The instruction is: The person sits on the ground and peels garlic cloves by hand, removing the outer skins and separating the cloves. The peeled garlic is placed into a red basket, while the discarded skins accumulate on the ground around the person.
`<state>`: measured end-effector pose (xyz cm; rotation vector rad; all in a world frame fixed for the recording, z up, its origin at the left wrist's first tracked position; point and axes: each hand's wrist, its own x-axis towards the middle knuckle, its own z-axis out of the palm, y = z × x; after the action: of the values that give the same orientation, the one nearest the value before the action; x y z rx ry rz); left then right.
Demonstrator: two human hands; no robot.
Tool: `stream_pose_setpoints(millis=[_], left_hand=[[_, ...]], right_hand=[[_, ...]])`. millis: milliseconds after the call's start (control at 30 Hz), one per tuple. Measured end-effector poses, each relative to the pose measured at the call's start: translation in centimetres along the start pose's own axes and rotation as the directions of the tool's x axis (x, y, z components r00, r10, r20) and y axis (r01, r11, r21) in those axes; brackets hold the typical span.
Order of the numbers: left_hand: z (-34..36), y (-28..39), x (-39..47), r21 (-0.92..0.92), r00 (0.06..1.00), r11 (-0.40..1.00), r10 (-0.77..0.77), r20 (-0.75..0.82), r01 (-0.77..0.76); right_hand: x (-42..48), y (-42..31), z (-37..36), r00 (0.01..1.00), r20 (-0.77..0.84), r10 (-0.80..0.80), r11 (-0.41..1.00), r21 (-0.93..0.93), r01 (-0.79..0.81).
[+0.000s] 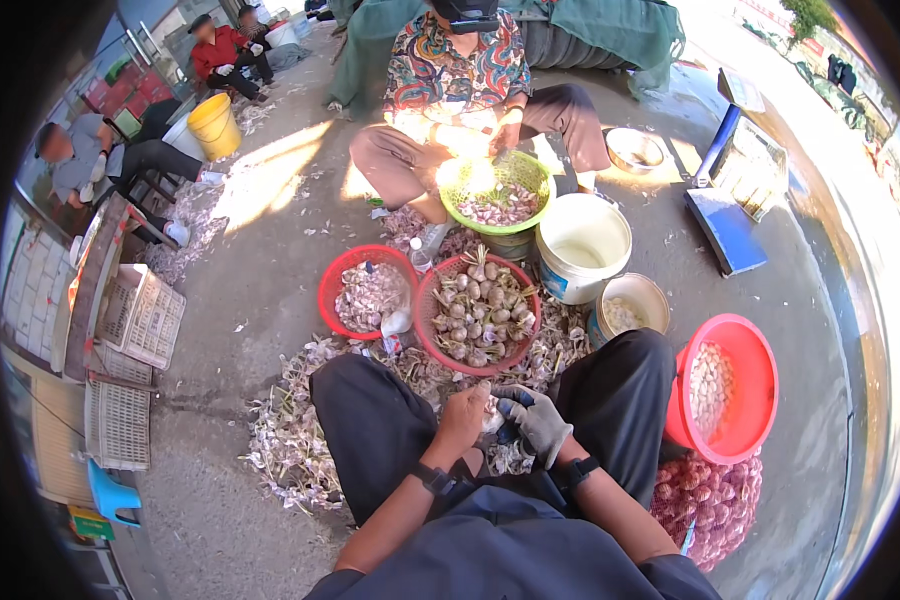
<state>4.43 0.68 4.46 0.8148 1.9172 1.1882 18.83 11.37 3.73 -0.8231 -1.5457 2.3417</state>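
Observation:
Between my knees, my bare left hand (463, 421) and my gloved right hand (534, 421) meet around a garlic bulb (491, 416), partly hidden by the fingers. The right glove is grey with dark fingertips. Just beyond my hands stands a red basket (422, 319) of whole garlic bulbs (484, 307) with stalks. To its left, a second red basket (328, 289) holds loose garlic cloves (371, 296). Dry skins and stalks (296, 442) lie heaped on the ground around my legs. At my right knee, a red tub (759, 382) contains peeled cloves (711, 391).
Across from me a person (457, 75) sits by a green basket (544, 202) of cloves. White buckets (585, 251) stand right of the baskets, near a blue platform scale (727, 232). A net sack of garlic (709, 502) lies under the tub. Crates (146, 319) stand left.

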Motion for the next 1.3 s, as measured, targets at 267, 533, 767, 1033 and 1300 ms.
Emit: stream_pose_setpoints(millis=[267, 533, 767, 1033, 1300], left_hand=[[1.1, -4.6, 1.6, -0.351, 0.996, 0.936, -0.066, -0.06, 0.041], [1.1, -2.2, 1.2, -0.404, 0.967, 0.883, -0.254, 0.02, 0.24], [1.1, -5.8, 1.5, -0.336, 0.972, 0.917, -0.234, -0.021, 0.214], [0.5, -4.8, 0.9, -0.483, 0.966, 0.86, -0.239, -0.098, 0.164], [-0.6, -2.2, 0.2, -0.579, 0.995, 0.814, -0.093, -0.044, 0.05]], right_hand=[[-0.1, 0.0, -0.1, 0.973, -0.183, -0.139, 0.988, -0.088, 0.124], [0.4, -0.3, 0.9, 0.884, -0.076, -0.461, 0.635, -0.724, 0.269], [1.6, 0.8, 1.6, 0.961, -0.119, -0.251, 0.778, -0.615, 0.128], [0.9, 0.4, 1.6, 0.955, -0.11, -0.276, 0.712, -0.691, 0.126], [0.7, 0.4, 2.2, 0.968, -0.245, -0.06, 0.998, -0.037, 0.052]])
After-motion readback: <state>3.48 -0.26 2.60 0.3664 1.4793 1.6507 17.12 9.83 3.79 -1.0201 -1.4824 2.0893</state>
